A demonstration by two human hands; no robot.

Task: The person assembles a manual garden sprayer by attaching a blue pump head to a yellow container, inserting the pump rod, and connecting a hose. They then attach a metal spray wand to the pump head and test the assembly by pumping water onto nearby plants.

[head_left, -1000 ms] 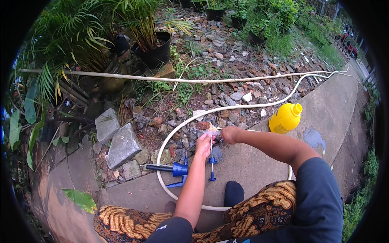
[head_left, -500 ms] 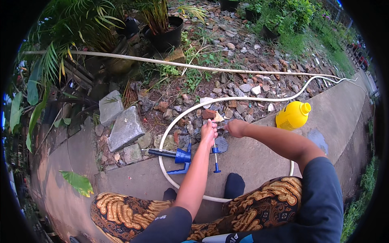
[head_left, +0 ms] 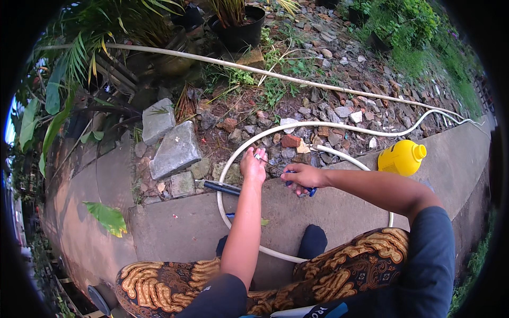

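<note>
Both hands hold a thin pump rod (head_left: 273, 167) in front of me. My left hand (head_left: 252, 167) is turned palm up, its fingers closed around the rod's far end, where a small whitish round piece shows. My right hand (head_left: 302, 177) is closed on the rod's blue handle (head_left: 311, 191), which sticks out below the fingers. Behind my left forearm lies a blue sprayer head, mostly hidden; its black grip (head_left: 221, 187) shows to the left. A yellow sprayer bottle (head_left: 398, 158) leans on its side, beyond my right forearm, with its neck uncovered.
A cream hose (head_left: 290, 125) loops around my hands and feet, its loose end by the rubble (head_left: 339, 111). Grey concrete blocks (head_left: 176, 151) edge the concrete path (head_left: 169, 225). Potted plants (head_left: 237, 29) stand at the back. A fallen leaf (head_left: 107, 217) lies left.
The rod has swung from hanging down to slanting between my hands. My right hand has taken its blue handle, and my left hand has turned palm up. The hose end has come into view.
</note>
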